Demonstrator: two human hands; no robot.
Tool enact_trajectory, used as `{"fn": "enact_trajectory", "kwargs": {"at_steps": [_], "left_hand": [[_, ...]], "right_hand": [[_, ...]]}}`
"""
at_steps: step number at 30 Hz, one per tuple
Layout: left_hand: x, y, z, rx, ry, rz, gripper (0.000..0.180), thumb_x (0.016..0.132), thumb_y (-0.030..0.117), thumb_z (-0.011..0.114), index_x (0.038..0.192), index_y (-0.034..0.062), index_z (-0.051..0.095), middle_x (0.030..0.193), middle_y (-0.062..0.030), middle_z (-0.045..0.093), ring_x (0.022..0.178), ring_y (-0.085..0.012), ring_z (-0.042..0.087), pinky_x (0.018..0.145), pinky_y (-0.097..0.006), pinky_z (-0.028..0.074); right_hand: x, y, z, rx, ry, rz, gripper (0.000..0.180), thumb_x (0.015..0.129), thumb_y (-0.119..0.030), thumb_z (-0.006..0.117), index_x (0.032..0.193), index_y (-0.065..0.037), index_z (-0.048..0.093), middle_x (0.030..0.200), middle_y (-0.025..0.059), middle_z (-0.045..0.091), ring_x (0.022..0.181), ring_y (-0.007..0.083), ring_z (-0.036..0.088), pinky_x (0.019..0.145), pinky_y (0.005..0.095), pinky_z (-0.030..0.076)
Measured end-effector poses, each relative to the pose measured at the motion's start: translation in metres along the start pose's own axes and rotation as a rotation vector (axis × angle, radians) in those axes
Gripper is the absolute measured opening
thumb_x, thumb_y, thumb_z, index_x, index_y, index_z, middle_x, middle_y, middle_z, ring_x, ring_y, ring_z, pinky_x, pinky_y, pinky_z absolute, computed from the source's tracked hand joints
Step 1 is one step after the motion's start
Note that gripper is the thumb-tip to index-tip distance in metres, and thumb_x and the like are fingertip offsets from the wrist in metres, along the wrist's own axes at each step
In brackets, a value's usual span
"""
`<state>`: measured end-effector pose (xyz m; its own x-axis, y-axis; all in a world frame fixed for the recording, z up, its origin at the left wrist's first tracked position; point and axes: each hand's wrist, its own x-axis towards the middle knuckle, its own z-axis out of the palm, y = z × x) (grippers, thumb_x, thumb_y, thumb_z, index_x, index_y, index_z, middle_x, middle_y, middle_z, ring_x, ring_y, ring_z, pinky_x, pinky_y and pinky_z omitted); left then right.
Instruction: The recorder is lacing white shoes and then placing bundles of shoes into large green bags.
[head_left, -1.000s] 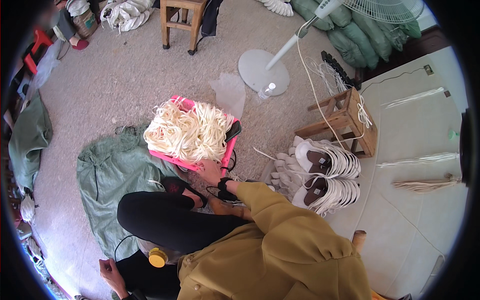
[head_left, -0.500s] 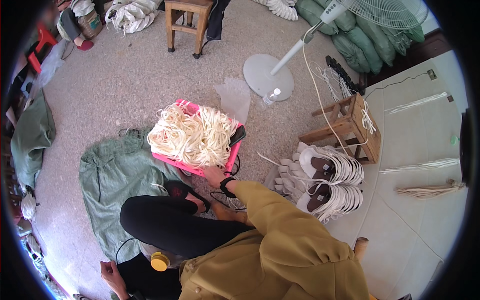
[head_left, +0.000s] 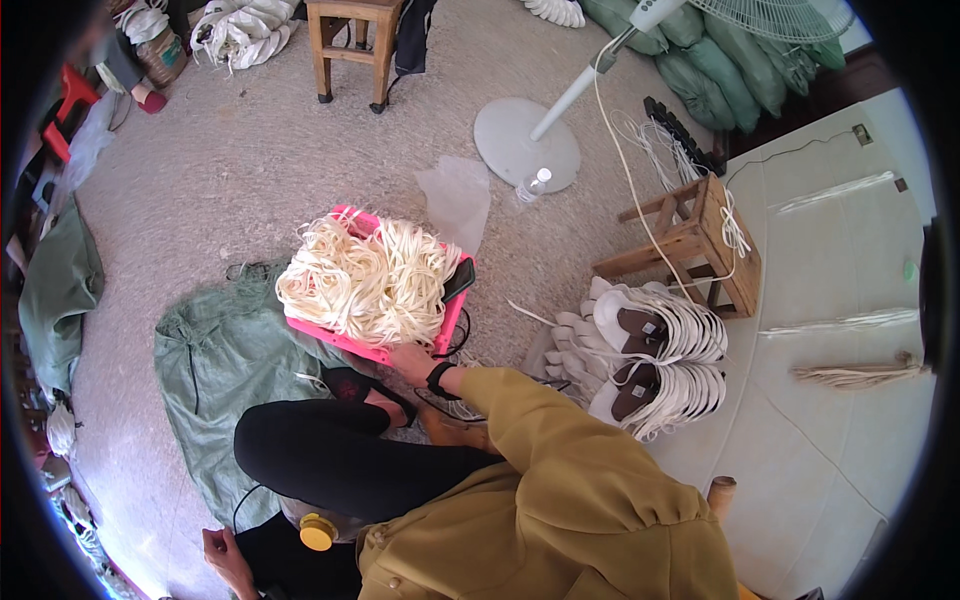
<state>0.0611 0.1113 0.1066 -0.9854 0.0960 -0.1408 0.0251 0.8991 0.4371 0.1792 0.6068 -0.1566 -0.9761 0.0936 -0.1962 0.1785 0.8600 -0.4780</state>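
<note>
Pink basket (head_left: 352,343), heaped with pale cream cords (head_left: 368,280), sits on the grey floor just ahead of my knees, one corner lying over the green sack (head_left: 215,370) spread to my left. I have my right hand (head_left: 412,362) at the basket's near rim, fingers curled around the edge by the lower right corner; a black wristband (head_left: 437,379) shows on that wrist, and the mustard sleeve (head_left: 540,430) runs back from it. From this angle I cannot tell how firmly the fingers close, only that they touch the rim. A dark flat object (head_left: 459,281) leans against the basket's right side. My left hand (head_left: 228,556) is low at the bottom edge, well apart from the basket, loosely half-open with nothing in it that I can see; a yellow round cap (head_left: 317,532) lies near it. To my right, stacks of white shoe soles (head_left: 655,350) lie beside a small wooden stool (head_left: 700,240). Beyond the basket stand the round base of a fan (head_left: 527,146) and a small clear bottle (head_left: 535,184).
</note>
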Motion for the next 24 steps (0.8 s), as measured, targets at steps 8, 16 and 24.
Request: {"fn": "enact_trajectory", "kwargs": {"at_steps": [8,16,24], "left_hand": [[0.008,0.006,0.007,0.028,0.005,0.03,0.022,0.086,0.01,0.065,0.077,-0.0014,0.048,0.06,-0.0081,0.048,0.056,-0.0173,0.044,0.054,-0.036,0.038],[0.011,0.015,0.006,0.063,-0.019,-0.005,0.022,0.086,0.011,0.065,0.077,-0.0016,0.049,0.06,-0.0082,0.047,0.056,-0.0179,0.043,0.054,-0.036,0.037],[0.009,0.015,0.008,-0.007,0.029,-0.014,0.023,0.086,0.011,0.065,0.076,-0.0019,0.048,0.061,-0.009,0.047,0.057,-0.0187,0.043,0.056,-0.037,0.037]], "right_hand": [[-0.005,0.005,0.019,-0.001,0.03,0.031,0.011,0.073,-0.008,0.06,0.072,-0.002,0.068,0.072,0.0224,0.065,0.076,0.0384,0.067,0.069,0.0461,0.053],[-0.008,0.004,0.007,0.042,0.035,-0.001,0.01,0.072,-0.011,0.06,0.069,-0.002,0.066,0.07,0.0208,0.064,0.074,0.0381,0.066,0.069,0.0459,0.052],[-0.013,0.005,0.006,0.106,0.058,0.004,0.01,0.072,-0.008,0.061,0.078,-0.001,0.059,0.077,0.0208,0.062,0.08,0.0403,0.062,0.068,0.0483,0.049]]}}
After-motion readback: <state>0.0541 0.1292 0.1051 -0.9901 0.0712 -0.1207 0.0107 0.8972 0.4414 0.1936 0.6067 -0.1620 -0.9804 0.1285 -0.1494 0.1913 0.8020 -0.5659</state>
